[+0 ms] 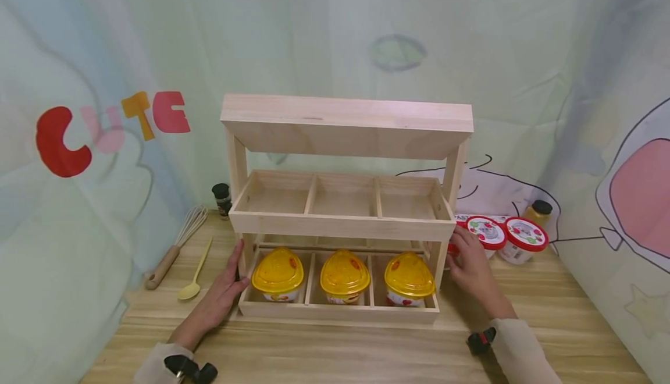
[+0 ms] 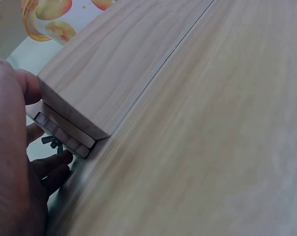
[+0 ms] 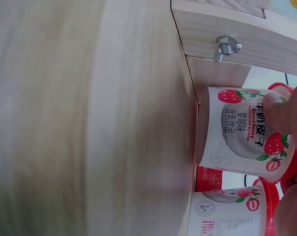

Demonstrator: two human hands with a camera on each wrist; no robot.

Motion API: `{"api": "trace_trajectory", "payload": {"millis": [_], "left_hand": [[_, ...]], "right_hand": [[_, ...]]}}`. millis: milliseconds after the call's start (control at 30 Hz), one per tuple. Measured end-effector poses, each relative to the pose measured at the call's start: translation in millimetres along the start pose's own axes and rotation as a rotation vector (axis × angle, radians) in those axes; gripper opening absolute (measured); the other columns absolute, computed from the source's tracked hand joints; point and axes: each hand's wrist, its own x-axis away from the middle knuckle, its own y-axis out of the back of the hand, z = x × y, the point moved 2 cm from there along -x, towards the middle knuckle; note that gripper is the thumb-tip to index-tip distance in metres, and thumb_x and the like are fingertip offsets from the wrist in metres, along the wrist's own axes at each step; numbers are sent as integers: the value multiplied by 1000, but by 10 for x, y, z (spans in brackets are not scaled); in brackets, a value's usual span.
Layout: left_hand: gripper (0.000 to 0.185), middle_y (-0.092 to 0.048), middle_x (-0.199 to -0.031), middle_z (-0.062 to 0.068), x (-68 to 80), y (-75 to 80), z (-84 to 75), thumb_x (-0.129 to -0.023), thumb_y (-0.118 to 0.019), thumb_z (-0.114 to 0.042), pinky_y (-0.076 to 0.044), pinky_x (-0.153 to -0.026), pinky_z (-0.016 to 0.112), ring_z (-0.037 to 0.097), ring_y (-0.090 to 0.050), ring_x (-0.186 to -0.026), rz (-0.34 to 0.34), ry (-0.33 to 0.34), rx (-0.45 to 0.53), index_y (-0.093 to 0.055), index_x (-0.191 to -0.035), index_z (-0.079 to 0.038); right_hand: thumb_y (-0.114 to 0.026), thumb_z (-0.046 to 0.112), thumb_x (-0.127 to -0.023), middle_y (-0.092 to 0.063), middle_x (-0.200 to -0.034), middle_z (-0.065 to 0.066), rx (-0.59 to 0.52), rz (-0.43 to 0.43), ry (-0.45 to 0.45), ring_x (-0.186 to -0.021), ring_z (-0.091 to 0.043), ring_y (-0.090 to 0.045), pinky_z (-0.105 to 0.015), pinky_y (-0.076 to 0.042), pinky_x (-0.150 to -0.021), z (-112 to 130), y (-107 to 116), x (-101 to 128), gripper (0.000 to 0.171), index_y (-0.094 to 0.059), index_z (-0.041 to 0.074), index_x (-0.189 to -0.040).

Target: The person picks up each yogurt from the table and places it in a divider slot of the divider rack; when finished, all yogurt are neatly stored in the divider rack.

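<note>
Bench, left edge: whisk (image 1: 178,244) and yellow spoon (image 1: 192,276) lying flat, a dark-capped jar (image 1: 222,198) behind them near the backdrop.

My left hand (image 1: 222,294) rests against the rack's (image 1: 340,224) left post at the lower tier, fingers nearly straight, steadying only (wrist view shows the fingers (image 2: 50,169) beside the wood by a wing nut (image 2: 52,142)); nothing is gripped.

Rack stands mid-bench. Lower tier: three yellow-lidded tubs (image 1: 342,276), one per compartment. Upper tier: three compartments, all bare.

My right hand (image 1: 468,262) is just past the rack's right post, fingers bent onto the nearest strawberry cup (image 3: 239,130). The wrist view shows a fingertip (image 3: 276,110) pressed on its side. I cannot tell whether the thumb has closed behind it, so I log this as contact, not a sure hold. In that view the cup touches the post, with another cup (image 3: 227,214) close beside it. Two more red-rimmed cups (image 1: 505,235) and a mustard-coloured jar (image 1: 536,212) sit toward the right edge.

Step in hand, as I judge it: picking up the first strawberry cup. The next move calls for a full wrap round the cup, a lift clear of its neighbour, then up over the upper tier's front rail.
</note>
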Motion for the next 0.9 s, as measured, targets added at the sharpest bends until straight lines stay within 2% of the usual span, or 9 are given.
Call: {"api": "trace_trajectory", "payload": {"millis": [100,167,333,533,600,767,833,900], "left_hand": [[87,-22,-169,43,1,-2,-4,-102,-54,2,-17,-110,-4,-29,-13,-143,-1,-3,1,-8,-174,-16],[86,-21,-172,38,4,-3,-9,-102,-54,1,-17,-111,-3,-28,-13,-143,0,-4,3,-8,-173,-16],[83,-16,-179,25,17,-2,-14,-105,-52,-2,-16,-110,-3,-28,-11,-141,10,14,5,-8,-174,-17],[82,-14,-178,26,18,0,-25,-106,-51,-2,-15,-110,-4,-29,-10,-143,13,11,8,-7,-174,-17],[83,-12,-180,20,17,0,-22,-105,-51,-2,-15,-110,-4,-29,-10,-143,12,3,9,-7,-174,-17],[83,-10,-180,-5,13,-4,1,-105,-52,-2,-16,-111,-3,-28,-11,-143,4,-3,4,-8,-174,-17],[83,-12,-181,-4,14,-2,0,-105,-53,-2,-17,-111,-3,-26,-12,-143,2,3,-1,-8,-174,-17],[84,-15,-181,6,15,-1,-5,-105,-53,-2,-18,-111,-3,-22,-14,-145,-2,7,-5,-9,-174,-17]], "right_hand": [[-78,-8,-77,-66,-135,-32,27,23,-26,-126,-54,-57,-73,-41,-109,237,132,-56,50,-68,-7,-126],[-79,-10,-79,-66,-137,-31,46,40,-53,-128,-53,-57,-73,-41,-111,316,177,-76,51,-68,-8,-128],[-79,-10,-82,-64,-140,-31,50,52,-86,-131,-52,-55,-74,-37,-115,369,226,-89,51,-66,-9,-132],[-79,-11,-82,-63,-142,-30,40,24,-75,-132,-53,-53,-75,-39,-112,409,282,-100,49,-67,-8,-130],[-78,-12,-83,-62,-142,-30,37,14,-69,-132,-53,-53,-75,-40,-111,429,302,-108,49,-67,-8,-130],[-78,-12,-84,-63,-143,-30,28,-6,-58,-131,-51,-54,-74,-42,-109,482,358,-132,49,-66,-8,-132],[-78,-11,-85,-62,-145,-28,24,-7,-64,-132,-50,-53,-75,-43,-109,501,382,-138,51,-66,-7,-134],[-78,-9,-86,-61,-148,-27,21,-5,-72,-135,-49,-53,-76,-43,-109,512,404,-143,52,-65,-5,-136]]}}
